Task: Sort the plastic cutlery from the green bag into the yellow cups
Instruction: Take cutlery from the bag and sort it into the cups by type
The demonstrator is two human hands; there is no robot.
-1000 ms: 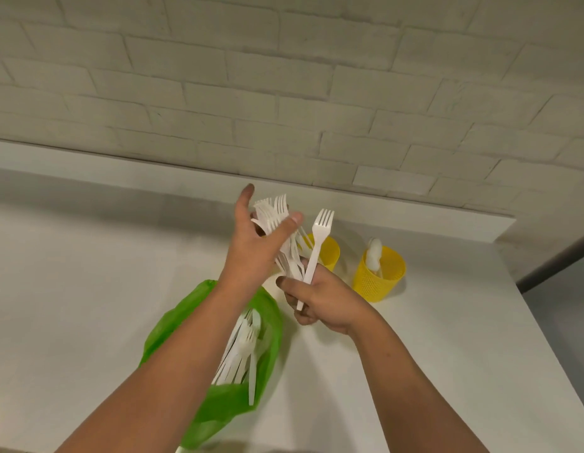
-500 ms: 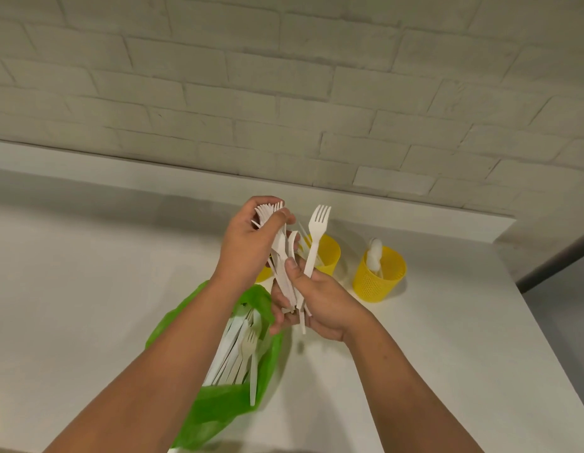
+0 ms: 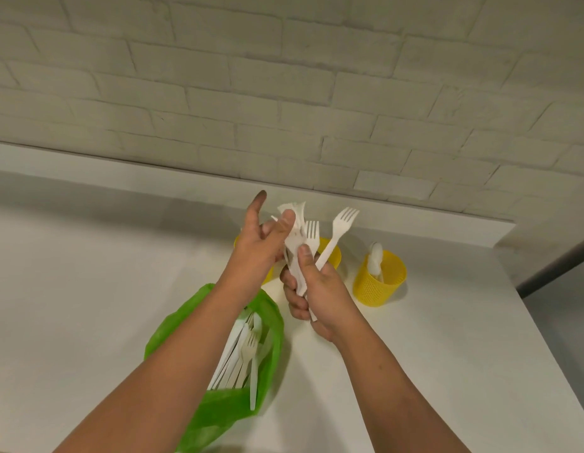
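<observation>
My right hand (image 3: 318, 291) grips a bunch of white plastic forks (image 3: 300, 243) by the handles, tines up; one fork (image 3: 338, 233) leans out to the right. My left hand (image 3: 262, 246) touches the top of the bunch, thumb on the tines and index finger stretched up. The green bag (image 3: 267, 322) lies open below my left forearm with several white forks (image 3: 241, 358) inside. Behind my hands stand yellow cups: a left one (image 3: 238, 241) mostly hidden, a middle one (image 3: 331, 255), and a right one (image 3: 380, 282) holding white spoons (image 3: 375, 259).
The white tabletop (image 3: 88, 289) ends at a right edge (image 3: 552, 371) and a raised back ledge (image 3: 153, 176) under a pale brick wall (image 3: 284, 76). Bare surface lies left of the bag and in front of the right cup.
My left hand has opened its fingers, lifting the index finger off the bunch. My right hand has shifted its grip up around the fork handles, with one more fork standing apart from the bunch.
</observation>
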